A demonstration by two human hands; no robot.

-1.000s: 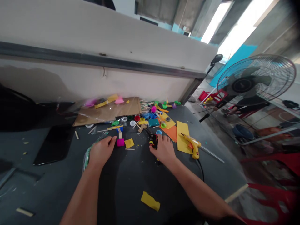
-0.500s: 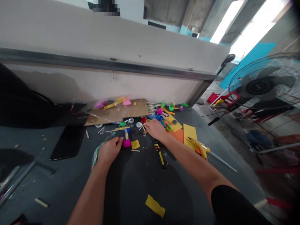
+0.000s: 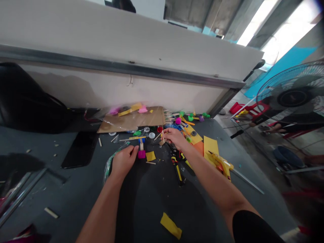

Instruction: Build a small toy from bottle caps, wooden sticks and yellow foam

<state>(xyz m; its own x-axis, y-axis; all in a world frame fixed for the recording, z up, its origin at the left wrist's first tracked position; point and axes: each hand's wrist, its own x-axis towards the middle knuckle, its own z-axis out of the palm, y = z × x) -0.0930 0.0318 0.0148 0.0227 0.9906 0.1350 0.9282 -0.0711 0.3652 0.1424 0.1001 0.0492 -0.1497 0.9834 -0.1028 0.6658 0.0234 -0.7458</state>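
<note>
A second ago the right hand (image 3: pixel 175 137) was at the pliers (image 3: pixel 177 170); now it is farther back, by the pile of craft pieces, and the pliers lie uncovered on the dark table (image 3: pixel 144 212). Its thumb and fingers pinch what looks like a small wooden stick (image 3: pixel 163 136), held over the clutter near a red cap (image 3: pixel 160 129). The left hand (image 3: pixel 124 160) has stayed curled on the tabletop just beside a short piece with a magenta cap (image 3: pixel 141 154) at its near end and a blue cap (image 3: pixel 142 140) at its far end; whether its fingertips grip that piece I cannot tell.

A yellow square (image 3: pixel 151 156) lies just right of the magenta cap, and a torn yellow strip (image 3: pixel 171 225) nearer the person. Behind the hands lies a cardboard sheet (image 3: pixel 154 116) partly under clear plastic; at left is a flat black slab (image 3: pixel 79 150). The right forearm crosses in front of the yellow glue gun (image 3: pixel 224 164) and hides part of it, with an orange sheet (image 3: pixel 198 147) partly covered too. The fan (image 3: pixel 295 98) is cut off at the right edge, and the small pieces under the right hand blur together.
</note>
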